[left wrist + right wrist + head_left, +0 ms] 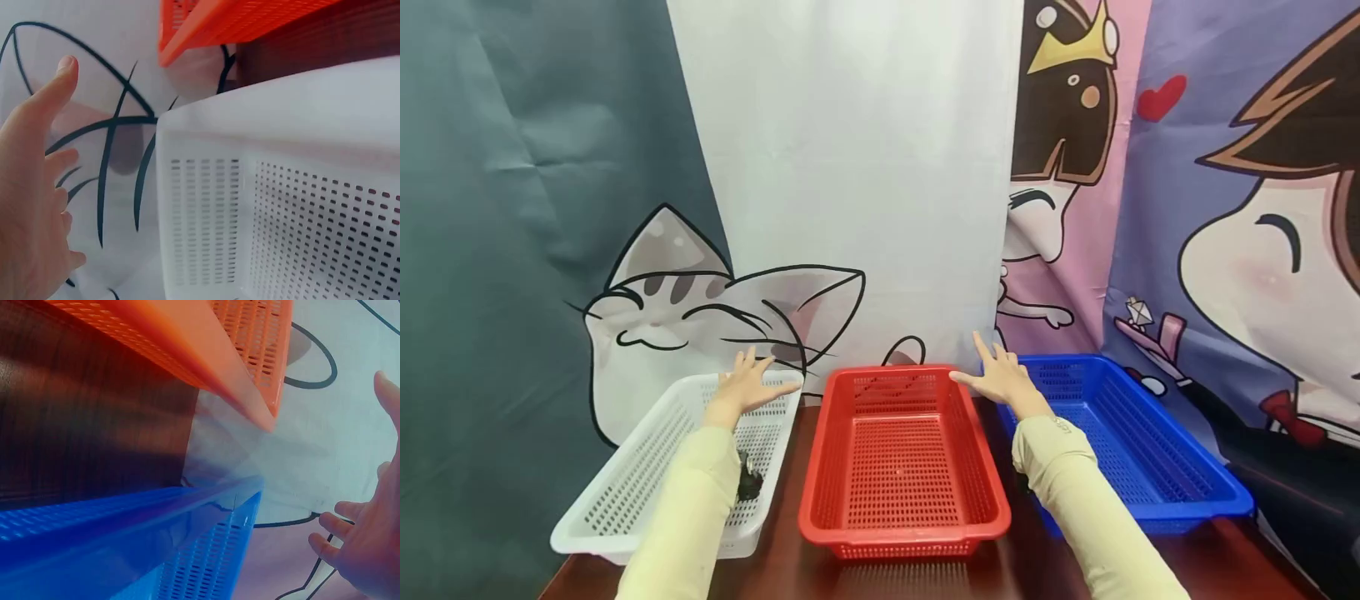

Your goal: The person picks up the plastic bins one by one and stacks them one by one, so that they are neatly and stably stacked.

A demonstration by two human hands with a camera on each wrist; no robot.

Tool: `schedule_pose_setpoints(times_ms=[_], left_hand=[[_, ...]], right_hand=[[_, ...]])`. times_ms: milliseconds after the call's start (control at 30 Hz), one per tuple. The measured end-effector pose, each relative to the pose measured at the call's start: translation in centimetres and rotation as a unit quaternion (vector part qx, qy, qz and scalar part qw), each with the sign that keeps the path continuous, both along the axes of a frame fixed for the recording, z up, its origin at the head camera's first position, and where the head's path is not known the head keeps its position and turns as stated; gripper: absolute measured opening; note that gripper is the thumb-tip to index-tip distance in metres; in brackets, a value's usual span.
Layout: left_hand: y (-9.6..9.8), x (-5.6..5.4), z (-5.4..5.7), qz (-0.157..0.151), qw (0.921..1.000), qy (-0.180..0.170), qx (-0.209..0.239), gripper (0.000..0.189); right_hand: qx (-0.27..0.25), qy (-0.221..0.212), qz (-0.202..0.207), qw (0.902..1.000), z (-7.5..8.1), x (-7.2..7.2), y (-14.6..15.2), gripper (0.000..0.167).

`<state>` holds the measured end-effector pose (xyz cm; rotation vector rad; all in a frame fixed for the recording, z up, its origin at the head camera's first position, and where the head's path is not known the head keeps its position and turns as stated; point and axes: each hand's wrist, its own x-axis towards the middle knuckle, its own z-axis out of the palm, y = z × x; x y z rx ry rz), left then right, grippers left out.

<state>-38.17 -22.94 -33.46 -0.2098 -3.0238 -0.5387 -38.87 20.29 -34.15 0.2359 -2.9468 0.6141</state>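
1. From where I stand, the left hand (745, 387) has its fingers spread apart, near the far end of the white basket (640, 479).
2. A black thing (749, 485), partly hidden by the pale sleeve (688, 517), lies in that basket, closer to the person than those fingers.
3. The right hand (1002, 381) also has its fingers apart, near the far ends of the red basket (902, 533) and blue basket (1195, 507).
4. On the surface (775, 575), the red basket sits between both hands' fingers and nearer the person.
5. Beyond the fingers hangs a cartoon-printed cloth (865, 167).
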Motion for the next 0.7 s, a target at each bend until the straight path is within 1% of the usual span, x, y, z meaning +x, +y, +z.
schedule_pose_setpoints(times_ms=[167,367,533,700], left_hand=[[-1.7,0.6,0.5,0.012,0.9999,0.009,0.003,0.097],[-3.8,1.4,0.8,0.023,0.9997,0.0,-0.009,0.097],[-5.8,1.9,1.5,0.036,0.999,0.013,-0.021,0.095],[-6.6,2.4,1.9,0.036,0.9993,0.002,-0.009,0.096]], right_hand=[[-0.009,-0.012,0.011,0.9998,0.1,-0.5,-1.3,0.101],[0.0,-0.019,0.015,0.9997,0.2,-0.3,-3.0,0.093],[-0.002,-0.023,0.024,0.9995,0.4,-0.3,-4.3,0.092],[-0.004,-0.023,0.026,0.9994,0.3,-0.4,-5.2,0.092]])
